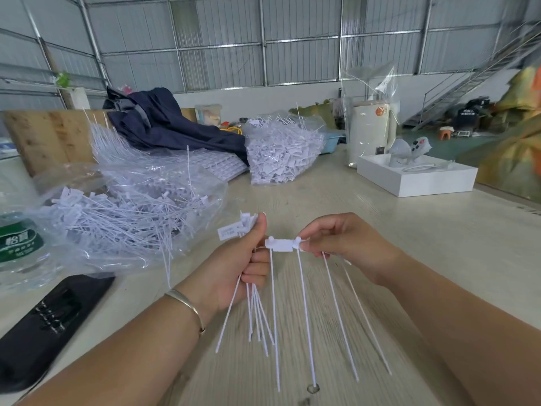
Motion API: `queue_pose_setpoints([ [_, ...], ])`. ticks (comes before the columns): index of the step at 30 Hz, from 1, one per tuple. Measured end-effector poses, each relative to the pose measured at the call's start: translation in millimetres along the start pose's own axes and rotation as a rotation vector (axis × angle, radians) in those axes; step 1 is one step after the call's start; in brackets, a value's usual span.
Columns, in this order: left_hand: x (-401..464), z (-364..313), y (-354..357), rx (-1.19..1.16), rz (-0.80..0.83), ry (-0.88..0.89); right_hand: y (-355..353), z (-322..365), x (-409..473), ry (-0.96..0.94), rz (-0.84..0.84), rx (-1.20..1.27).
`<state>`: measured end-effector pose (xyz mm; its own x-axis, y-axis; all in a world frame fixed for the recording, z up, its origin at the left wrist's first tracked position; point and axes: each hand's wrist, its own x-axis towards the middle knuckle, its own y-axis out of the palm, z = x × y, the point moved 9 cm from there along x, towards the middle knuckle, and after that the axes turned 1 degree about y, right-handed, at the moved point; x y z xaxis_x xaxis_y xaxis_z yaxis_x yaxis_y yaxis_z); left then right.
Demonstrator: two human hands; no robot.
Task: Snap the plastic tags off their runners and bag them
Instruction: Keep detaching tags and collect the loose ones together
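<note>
The one head-worn view looks forward and down, close over the table (380,218), with a metal wall (222,39) beyond it.

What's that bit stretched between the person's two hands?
In the head view, a white plastic tag bridges the gap: the right hand pinches one end, and the other end meets the left hand gripping a bundle of tags.

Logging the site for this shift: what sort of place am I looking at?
Probably a factory shed or warehouse used for hand assembly: corrugated metal walls, a steel staircase, and a long worktable piled with bags of plastic tags.
</note>
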<state>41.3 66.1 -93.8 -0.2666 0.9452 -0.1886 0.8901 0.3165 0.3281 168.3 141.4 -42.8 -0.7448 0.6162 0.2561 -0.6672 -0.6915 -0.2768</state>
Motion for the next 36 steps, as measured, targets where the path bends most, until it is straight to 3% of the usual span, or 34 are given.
queue_pose_setpoints([
  [10,-3,-4,0,0.184,0.043,0.022,-2,4,2,-0.067,-0.041,-0.013],
  [19,-3,0,-5,0.137,0.000,-0.031,-15,3,4,-0.075,-0.136,-0.010],
  [28,-5,-11,9,-0.045,0.170,0.065,-14,-17,0,0.192,-0.045,-0.114],
  [36,-24,-5,46,-0.126,0.496,0.039,29,2,-1,0.073,0.200,0.201],
])
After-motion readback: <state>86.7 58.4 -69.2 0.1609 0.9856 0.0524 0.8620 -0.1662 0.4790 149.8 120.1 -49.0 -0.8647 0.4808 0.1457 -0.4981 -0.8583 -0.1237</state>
